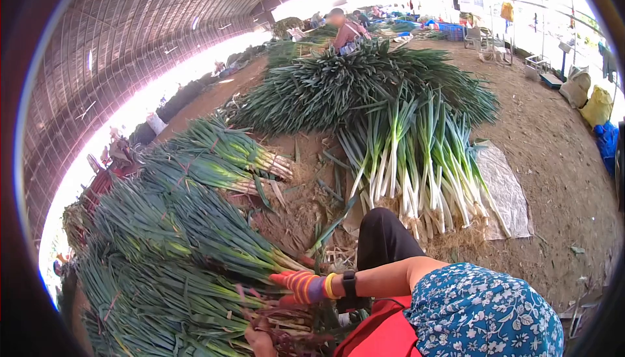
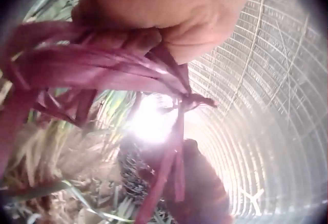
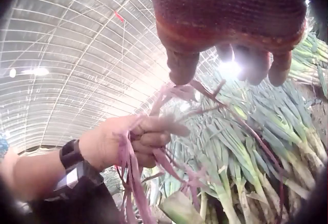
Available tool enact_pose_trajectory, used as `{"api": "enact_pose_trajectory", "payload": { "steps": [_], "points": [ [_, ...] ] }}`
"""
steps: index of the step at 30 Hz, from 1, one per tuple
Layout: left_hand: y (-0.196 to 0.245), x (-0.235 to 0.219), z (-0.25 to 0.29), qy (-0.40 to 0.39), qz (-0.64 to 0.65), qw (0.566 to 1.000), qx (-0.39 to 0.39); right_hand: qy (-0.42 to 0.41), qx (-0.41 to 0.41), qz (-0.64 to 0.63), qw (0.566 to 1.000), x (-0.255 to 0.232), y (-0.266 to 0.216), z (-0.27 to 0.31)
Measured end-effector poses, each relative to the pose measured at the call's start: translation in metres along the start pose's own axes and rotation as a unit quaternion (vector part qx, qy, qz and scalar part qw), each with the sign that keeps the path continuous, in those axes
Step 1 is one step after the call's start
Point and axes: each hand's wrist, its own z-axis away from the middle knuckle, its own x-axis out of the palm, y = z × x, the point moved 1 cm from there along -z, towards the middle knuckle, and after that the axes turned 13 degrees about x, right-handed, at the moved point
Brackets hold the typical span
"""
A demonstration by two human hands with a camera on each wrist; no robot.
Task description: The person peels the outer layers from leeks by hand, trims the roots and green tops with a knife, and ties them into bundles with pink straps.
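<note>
The bare left hand is gripping flat purple strips in curled fingers; at its one o'clock, the striped-gloved right hand is reaching among green-and-white leeks, its grip unclear.

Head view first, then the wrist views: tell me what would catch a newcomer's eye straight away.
Probably the great heap of dark green leaves in the upper middle, with the bright white-stemmed leeks fanned out just in front of it. Next, low in the middle, comes the right hand in its striped glove, beside the piled bundles at left. The right wrist view adds purple strips gripped by the bare left hand.
</note>
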Motion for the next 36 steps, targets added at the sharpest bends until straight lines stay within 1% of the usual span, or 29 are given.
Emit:
{"api": "enact_pose_trajectory", "payload": {
  "steps": [1, 4, 5, 6, 7, 8, 9, 10, 11, 12, 14, 16, 17, 18, 19, 20, 21, 22, 24, 25, 26, 28, 29, 30, 31, 33, 34, 35, 36],
  "points": [
    [0.047, 0.017, 0.023, 0.032, 0.059, 0.997, -0.032, 0.011, -0.011, 0.0, 1.0, -0.002, -0.009, 0.001],
    [0.102, 0.034, 0.052, 0.0, 0.119, 0.993, 0.014, 0.003, -0.022, -0.025, 0.999, -0.004, -0.031, -0.003],
    [0.091, 0.031, 0.038, -0.092, 0.331, 0.939, 0.031, -0.068, -0.015, -0.156, 0.985, 0.007, -0.032, -0.012],
    [0.077, 0.02, 0.038, -0.064, 0.096, 0.97, 0.215, -0.144, -0.002, -0.288, 0.947, 0.025, -0.033, -0.018],
    [0.087, 0.02, 0.046, -0.036, -0.16, 0.916, 0.365, -0.213, -0.028, -0.347, 0.913, 0.048, -0.033, -0.024],
    [0.086, 0.014, 0.047, -0.019, -0.205, 0.902, 0.381, -0.265, -0.039, -0.406, 0.874, 0.052, -0.047, -0.013],
    [0.082, 0.011, 0.043, -0.021, -0.143, 0.925, 0.352, -0.318, -0.044, -0.46, 0.828, 0.057, -0.059, -0.002],
    [0.076, 0.007, 0.04, -0.022, -0.052, 0.946, 0.32, -0.319, 0.022, -0.391, 0.863, 0.072, -0.067, 0.012],
    [0.068, 0.0, 0.037, -0.025, 0.059, 0.957, 0.284, -0.408, 0.042, -0.485, 0.772, 0.06, -0.08, 0.026],
    [0.06, -0.006, 0.036, -0.029, 0.173, 0.952, 0.252, -0.388, 0.055, -0.5, 0.773, 0.078, -0.074, 0.031],
    [0.051, -0.012, 0.033, -0.03, 0.297, 0.933, 0.203, -0.344, 0.08, -0.529, 0.772, 0.114, -0.063, 0.038],
    [0.058, -0.005, 0.02, 0.077, 0.327, 0.936, 0.109, -0.323, 0.018, -0.416, 0.85, 0.087, -0.069, 0.027],
    [0.049, -0.011, 0.009, 0.034, 0.375, 0.92, 0.112, -0.298, -0.004, -0.37, 0.88, 0.089, -0.044, 0.003],
    [0.05, -0.006, 0.007, 0.042, 0.373, 0.921, 0.107, -0.27, -0.023, -0.323, 0.907, 0.09, -0.019, -0.02],
    [0.056, 0.007, 0.008, 0.075, 0.363, 0.926, 0.072, -0.248, 0.008, -0.324, 0.913, 0.07, -0.011, -0.031],
    [0.059, 0.017, 0.008, 0.104, 0.354, 0.929, 0.037, -0.223, 0.091, -0.379, 0.893, 0.05, -0.013, -0.034],
    [0.061, 0.022, 0.01, 0.008, 0.39, 0.919, 0.058, -0.186, 0.175, -0.44, 0.861, 0.036, -0.012, -0.039],
    [0.064, 0.029, 0.011, 0.013, 0.356, 0.933, 0.042, -0.151, 0.219, -0.472, 0.841, 0.028, -0.011, -0.05],
    [0.072, 0.037, 0.012, -0.017, 0.326, 0.943, 0.07, -0.145, 0.122, -0.464, 0.865, 0.011, 0.01, -0.077],
    [0.07, 0.037, 0.012, -0.032, 0.296, 0.953, 0.065, -0.061, 0.013, -0.236, 0.97, -0.012, 0.02, -0.079],
    [0.067, 0.035, 0.009, -0.035, 0.298, 0.952, 0.06, 0.023, -0.096, 0.014, 0.995, -0.053, 0.014, -0.069],
    [0.059, 0.028, 0.004, -0.075, 0.303, 0.949, 0.043, 0.131, -0.16, 0.082, 0.975, -0.118, 0.039, -0.043],
    [0.057, 0.026, 0.004, -0.039, 0.311, 0.95, 0.0, 0.2, -0.135, 0.129, 0.962, -0.147, 0.078, -0.031],
    [0.047, 0.02, 0.0, -0.043, 0.318, 0.947, -0.003, 0.225, -0.084, 0.431, 0.87, -0.18, 0.112, 0.005],
    [0.03, 0.012, -0.006, -0.009, 0.317, 0.947, -0.052, 0.225, 0.034, 0.432, 0.873, -0.215, 0.131, 0.049],
    [0.007, 0.005, -0.013, 0.064, 0.313, 0.94, -0.12, 0.201, 0.277, 0.453, 0.823, -0.283, 0.169, 0.139],
    [0.0, 0.004, -0.016, 0.059, 0.317, 0.939, -0.123, 0.189, 0.338, 0.552, 0.739, -0.314, 0.215, 0.204],
    [-0.006, 0.001, -0.02, 0.061, 0.32, 0.936, -0.136, 0.092, 0.506, 0.509, 0.69, -0.323, 0.189, 0.25],
    [-0.009, 0.0, -0.024, 0.064, 0.32, 0.934, -0.148, 0.02, 0.589, 0.548, 0.594, -0.347, 0.235, 0.327]
  ]
}}
